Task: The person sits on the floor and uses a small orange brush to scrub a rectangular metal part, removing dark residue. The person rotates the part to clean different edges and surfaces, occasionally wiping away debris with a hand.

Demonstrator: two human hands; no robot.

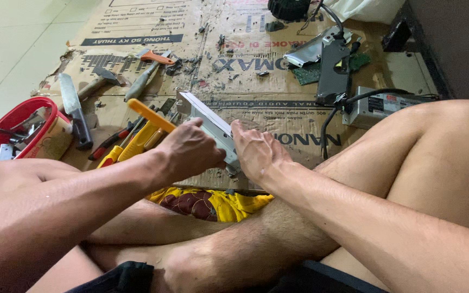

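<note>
Grey metal is what both hands are on: a flat, boxy metal casing [213, 130] with a white edge, tilted up over the cardboard sheet [256, 65] on the floor. It sits in the middle of the view, just above the crossed legs.

Both forearms come in from the bottom corners and meet at the casing. The left hand [188, 152] is curled, knuckles up, with its fingers wrapped tight on the left side of the casing. The right hand [256, 149] presses the right side, fingers bent and closed on the edge.

Yellow pliers [142, 133] lie touching the left hand at 9 o'clock. A red tub [6, 122] of small parts sits farther out at 9 o'clock. A hammer [96, 81] and a scraper [147, 68] lie at 11 o'clock. A silver power supply box [381, 106] with a black cable rests at 2 o'clock.
</note>
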